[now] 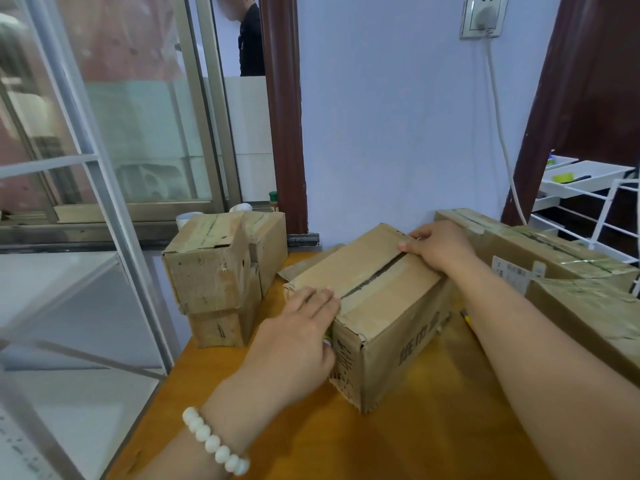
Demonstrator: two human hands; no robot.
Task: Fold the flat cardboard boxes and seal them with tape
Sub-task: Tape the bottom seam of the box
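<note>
A folded cardboard box [388, 306] with printed sides stands on the orange-brown table [415, 427], its top flaps closed along a dark middle seam. My left hand [301, 337], with a white bead bracelet on the wrist, lies on the near-left end of the box: straight fingers press on top by the seam and the thumb is against the end face, where something small and yellow-green shows. My right hand [440, 247] is at the far end of the seam, thumb on top and fingers bent over the far edge. No tape roll is visible.
Two worn taped boxes [221, 268] are stacked at the table's left. Larger taped boxes [554, 258] lie at the right, a flat cardboard piece [304, 265] behind the box. A glass sliding door is left, a white wire rack [602, 209] right, a person stands beyond the doorway.
</note>
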